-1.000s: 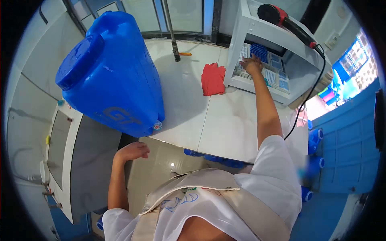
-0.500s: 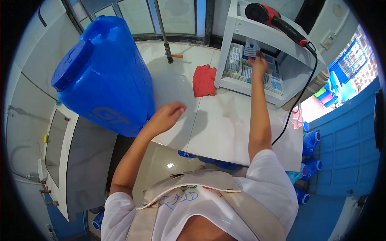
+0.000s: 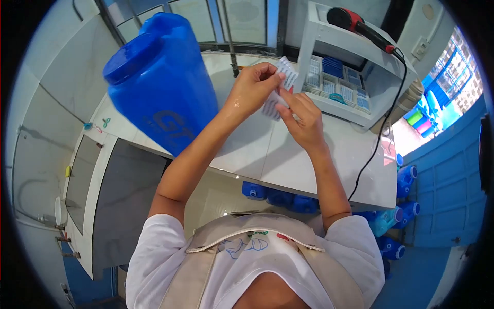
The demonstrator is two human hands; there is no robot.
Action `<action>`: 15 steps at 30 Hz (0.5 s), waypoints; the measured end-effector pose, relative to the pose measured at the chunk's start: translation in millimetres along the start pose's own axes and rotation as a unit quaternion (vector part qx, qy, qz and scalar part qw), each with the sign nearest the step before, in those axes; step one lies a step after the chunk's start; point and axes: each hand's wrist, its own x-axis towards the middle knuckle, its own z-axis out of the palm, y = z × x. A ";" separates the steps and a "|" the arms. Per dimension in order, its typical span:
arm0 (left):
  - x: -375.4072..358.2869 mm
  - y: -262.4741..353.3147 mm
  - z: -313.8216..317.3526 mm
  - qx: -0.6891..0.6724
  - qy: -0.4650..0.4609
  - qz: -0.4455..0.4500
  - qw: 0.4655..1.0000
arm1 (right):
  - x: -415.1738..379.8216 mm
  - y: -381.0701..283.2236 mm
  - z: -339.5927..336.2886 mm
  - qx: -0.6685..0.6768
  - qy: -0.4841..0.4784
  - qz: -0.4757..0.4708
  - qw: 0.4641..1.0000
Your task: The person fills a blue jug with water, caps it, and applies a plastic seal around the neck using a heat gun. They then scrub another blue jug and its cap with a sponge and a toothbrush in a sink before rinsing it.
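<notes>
Both hands meet over the white counter [image 3: 247,149], to the right of a large blue jug [image 3: 164,87] with a round cap. A printed white paper sheet [image 3: 287,73] is pinched between the thumb and fingers of my left hand [image 3: 253,88]. My right hand [image 3: 302,117] grips the same paper from the lower right, its fingertips close to those of my left hand. A bit of red shows by the paper, mostly hidden by the fingers. Behind my right hand is a white shelf [image 3: 339,110] holding baskets of printed sheets and blue packets [image 3: 332,66].
On top of the shelf lies a red and black heat gun [image 3: 350,21], its black cord running down over the counter's right side. Several blue jugs [image 3: 406,175] stand on the floor below. A metal pipe [image 3: 229,36] rises behind the counter.
My right hand has come out of the shelf with the paper, back toward me. My left hand has moved up and right and now holds the paper too. The view has shifted slightly.
</notes>
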 end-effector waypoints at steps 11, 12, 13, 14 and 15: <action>-86.5 98.6 -106.4 -0.133 0.059 0.015 0.989 | 82.5 -90.7 73.2 0.499 0.086 0.189 0.841; -91.2 104.5 -121.6 -0.118 0.077 0.035 0.989 | 93.1 -102.3 72.3 0.457 0.109 0.160 0.868; -97.8 112.6 -138.0 -0.132 0.085 0.049 0.986 | 107.7 -108.3 76.6 0.431 0.171 0.078 0.883; -104.1 121.4 -153.1 -0.146 0.091 0.062 0.983 | 119.6 -106.8 80.3 0.433 0.170 0.076 0.882; -108.0 128.2 -164.1 -0.139 0.114 0.069 0.981 | 131.7 -102.1 82.3 0.375 0.150 -0.023 0.915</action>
